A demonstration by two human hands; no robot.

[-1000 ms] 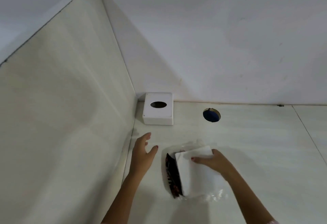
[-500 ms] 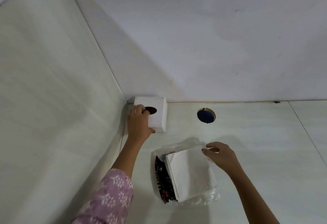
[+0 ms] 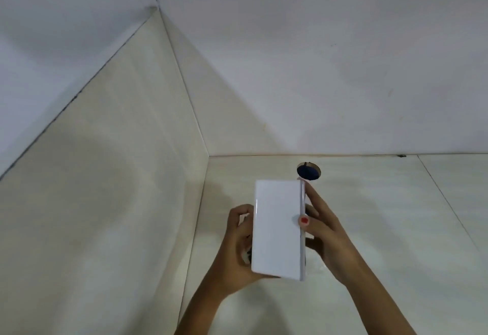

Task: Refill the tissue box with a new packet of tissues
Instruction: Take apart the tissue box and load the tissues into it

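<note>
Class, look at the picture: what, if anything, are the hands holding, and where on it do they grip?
The white tissue box, lifted off the counter: left hand on its left side, right hand along its right edge.

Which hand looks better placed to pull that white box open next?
Probably the right hand: its thumb lies on the seam along the glossy white plastic tissue box's right edge, while the left hand grips the box's left side, steadying it.

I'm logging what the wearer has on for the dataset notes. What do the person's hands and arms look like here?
Both forearms are bare in this frame; no sleeve, watch, bracelet or ring shows. The right hand has red polish on the thumbnail, the only nail facing the camera. The left hand shows no nails from this angle, so polish there cannot be told. No gloves on either hand.
</note>
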